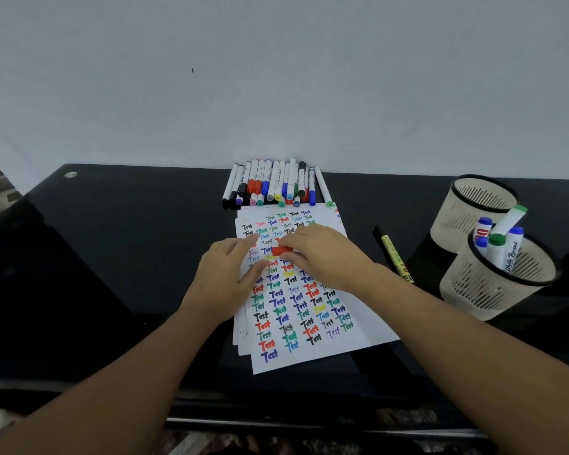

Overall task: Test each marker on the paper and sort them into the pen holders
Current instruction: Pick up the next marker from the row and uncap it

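Note:
A stack of white paper sheets [309, 326] covered in coloured "Test" words lies mid-table. My right hand [322, 257] is over its upper part, fingers curled round a red marker [281, 251] of which only a short red piece shows. My left hand [227, 274] rests flat on the paper just left of it, fingers straight. A row of several capped markers [273, 183] lies against the wall beyond the paper. Two beige pen holders stand at right: the far one [467, 208] looks empty, the near one [493, 284] holds several whiteboard markers.
A yellow-barrelled marker [396, 259] lies loose on the black table [96, 257] between the paper and the holders. A pale wall rises right behind the row of markers. The table's front edge runs below the paper.

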